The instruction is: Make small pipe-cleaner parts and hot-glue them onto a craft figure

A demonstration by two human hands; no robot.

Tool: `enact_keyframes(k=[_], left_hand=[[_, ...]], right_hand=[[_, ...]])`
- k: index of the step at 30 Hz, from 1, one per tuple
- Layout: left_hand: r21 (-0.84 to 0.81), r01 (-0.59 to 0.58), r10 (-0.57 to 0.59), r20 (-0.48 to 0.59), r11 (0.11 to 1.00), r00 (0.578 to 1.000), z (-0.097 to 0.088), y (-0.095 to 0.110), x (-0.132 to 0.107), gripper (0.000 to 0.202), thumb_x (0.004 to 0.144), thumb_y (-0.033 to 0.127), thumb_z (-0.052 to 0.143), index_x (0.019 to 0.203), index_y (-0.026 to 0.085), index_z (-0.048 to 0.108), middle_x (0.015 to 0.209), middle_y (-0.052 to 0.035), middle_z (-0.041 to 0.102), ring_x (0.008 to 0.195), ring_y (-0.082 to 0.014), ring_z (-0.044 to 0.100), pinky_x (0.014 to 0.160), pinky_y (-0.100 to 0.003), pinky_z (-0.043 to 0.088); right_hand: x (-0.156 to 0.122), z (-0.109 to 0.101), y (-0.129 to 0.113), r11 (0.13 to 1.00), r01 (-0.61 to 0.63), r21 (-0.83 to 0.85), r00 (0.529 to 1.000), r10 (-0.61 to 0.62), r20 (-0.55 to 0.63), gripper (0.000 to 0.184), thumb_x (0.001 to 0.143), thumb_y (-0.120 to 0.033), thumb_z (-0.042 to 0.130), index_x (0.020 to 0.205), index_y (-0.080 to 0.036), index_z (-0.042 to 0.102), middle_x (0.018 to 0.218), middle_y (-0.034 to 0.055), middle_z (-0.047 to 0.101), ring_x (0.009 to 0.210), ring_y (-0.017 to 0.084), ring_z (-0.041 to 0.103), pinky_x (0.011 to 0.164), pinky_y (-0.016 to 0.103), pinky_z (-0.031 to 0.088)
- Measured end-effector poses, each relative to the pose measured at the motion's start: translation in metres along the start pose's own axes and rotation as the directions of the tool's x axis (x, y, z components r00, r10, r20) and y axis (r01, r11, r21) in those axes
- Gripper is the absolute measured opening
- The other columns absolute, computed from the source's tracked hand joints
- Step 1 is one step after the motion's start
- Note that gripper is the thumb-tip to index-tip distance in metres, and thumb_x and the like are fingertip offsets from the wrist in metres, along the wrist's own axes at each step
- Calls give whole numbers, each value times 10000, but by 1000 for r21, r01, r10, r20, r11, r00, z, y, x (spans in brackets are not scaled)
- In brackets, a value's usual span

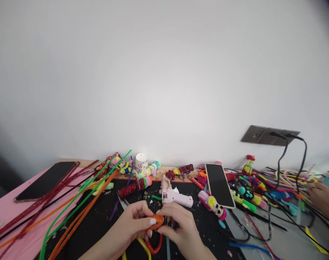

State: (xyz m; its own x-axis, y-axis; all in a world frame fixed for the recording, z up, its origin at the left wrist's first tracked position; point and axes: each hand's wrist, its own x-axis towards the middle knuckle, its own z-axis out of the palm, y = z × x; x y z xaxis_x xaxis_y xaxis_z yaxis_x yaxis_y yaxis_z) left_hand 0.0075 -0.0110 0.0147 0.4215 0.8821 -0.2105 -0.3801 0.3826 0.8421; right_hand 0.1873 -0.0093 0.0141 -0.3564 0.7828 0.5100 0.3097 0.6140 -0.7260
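Observation:
Both my hands meet low in the middle, over a black mat (210, 231). Between the fingertips of my left hand (134, 224) and my right hand (180, 225) is a small orange pipe-cleaner coil (158, 220). Each hand pinches it from its own side. Under my hands, red and yellow scissors handles (156, 248) show, partly hidden. A pale pink glue gun (180, 198) lies just beyond my right hand. To the left, several long orange pipe cleaners (84, 207) and green pipe cleaners (72, 213) stretch across the mat.
Pipe-cleaner figures (213, 205) and a white paper cup (141, 161) stand along the wall. One phone (220, 186) lies right, another (46, 180) on pink board. Black cables (282, 162) hang from a wall socket. Another person's hand (323, 196) reaches in at right among pipe cleaners.

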Motion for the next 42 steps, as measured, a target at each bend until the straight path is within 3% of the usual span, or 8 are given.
enact_keyframes(k=[14, 22, 31, 38, 42], left_hand=[[138, -40, 41, -9, 990, 999, -3, -6, 4, 246, 694, 240, 718, 681, 164, 485, 631, 42, 619, 439, -74, 582, 429, -179, 452], [217, -66, 64, 17, 974, 998, -7, -10, 7, 239, 709, 278, 706, 704, 162, 497, 534, 42, 604, 467, -89, 583, 443, -181, 479], [229, -129, 118, 60, 965, 991, -10, -8, 9, 202, 717, 298, 698, 730, 162, 548, 629, 24, 615, 568, -112, 602, 508, -212, 497], [396, -167, 165, 40, 903, 986, -11, -2, 8, 216, 748, 288, 652, 913, 148, 644, 627, -1, 653, 593, -133, 610, 582, -238, 486], [458, -184, 209, -5, 870, 978, -10, 0, 6, 194, 729, 251, 649, 899, 157, 648, 692, -14, 666, 621, -158, 622, 603, -262, 492]], right_hand=[[0, 1, 0, 993, 109, -33, 993, -110, -38, 101, 777, -210, 674, 865, -160, 679, 777, 69, 677, 707, 175, 619, 650, 240, 489], [0, -1, -3, 989, 120, -91, 992, -123, -32, 69, 775, -154, 663, 843, -153, 674, 737, 57, 663, 669, 161, 600, 623, 223, 468], [1, -1, -1, 996, -51, -77, 999, 50, -17, 59, 759, -124, 648, 797, -144, 689, 678, 34, 614, 587, 136, 534, 548, 213, 413], [4, -1, 5, 980, -193, 47, 978, 196, -77, 105, 697, -80, 655, 757, -148, 707, 614, 3, 583, 506, 112, 477, 487, 206, 375], [5, -1, 5, 966, -240, 100, 965, 248, -83, 95, 687, -91, 653, 736, -152, 707, 605, -2, 581, 503, 109, 468, 484, 205, 370]])
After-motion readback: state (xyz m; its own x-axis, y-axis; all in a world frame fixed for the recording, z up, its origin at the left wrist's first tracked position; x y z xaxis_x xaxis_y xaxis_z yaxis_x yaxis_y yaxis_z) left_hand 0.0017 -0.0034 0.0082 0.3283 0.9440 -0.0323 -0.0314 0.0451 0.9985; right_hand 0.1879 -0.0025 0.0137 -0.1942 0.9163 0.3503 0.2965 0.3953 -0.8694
